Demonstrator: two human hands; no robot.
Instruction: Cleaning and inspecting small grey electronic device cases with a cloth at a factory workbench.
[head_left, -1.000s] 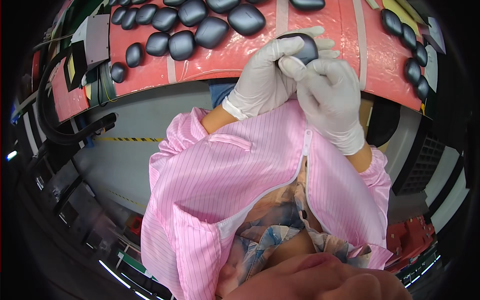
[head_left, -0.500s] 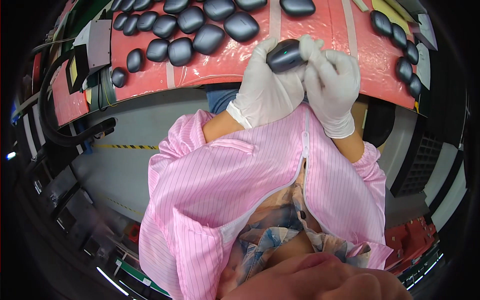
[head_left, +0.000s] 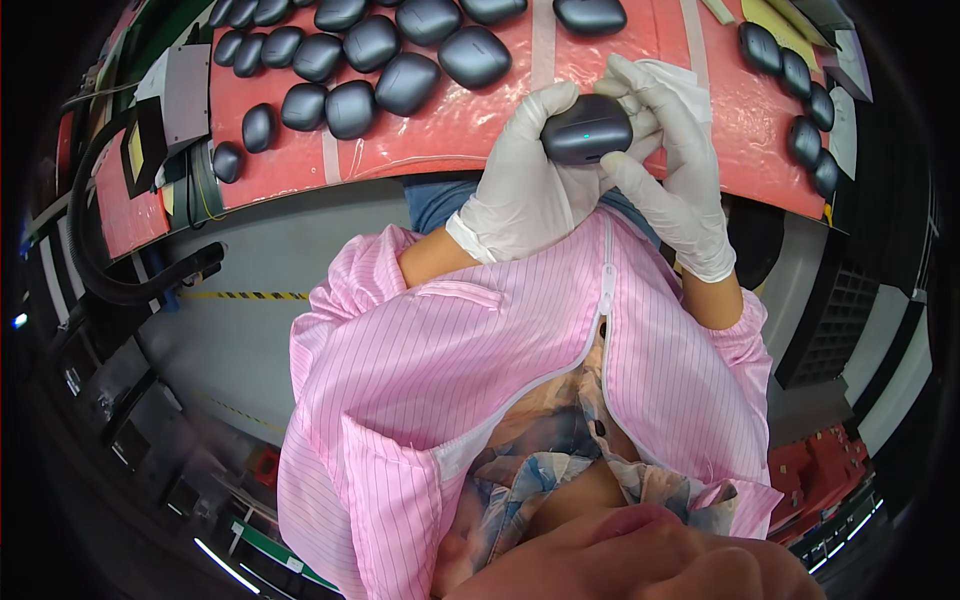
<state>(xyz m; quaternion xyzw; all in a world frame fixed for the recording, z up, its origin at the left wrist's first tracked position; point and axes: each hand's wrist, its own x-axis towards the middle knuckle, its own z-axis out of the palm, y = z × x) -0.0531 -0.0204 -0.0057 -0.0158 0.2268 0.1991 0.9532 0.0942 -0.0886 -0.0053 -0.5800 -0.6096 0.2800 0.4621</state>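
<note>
Pink striped jacket (head_left: 430, 330) nearest. Gloved left hand (head_left: 525, 170), fingers holding dark grey rounded case (head_left: 587, 131), green light showing, at surface's (head_left: 450, 135) near edge. Gloved right hand (head_left: 672, 165), fingers curved around case's right end; can't tell if gripping. Beyond: similar cases (head_left: 408, 84) on red surface.

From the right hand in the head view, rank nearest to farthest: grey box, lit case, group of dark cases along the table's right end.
1. Lit case: beside the right hand, on its left.
2. Group of dark cases: off to the right.
3. Grey box: far left.
</note>
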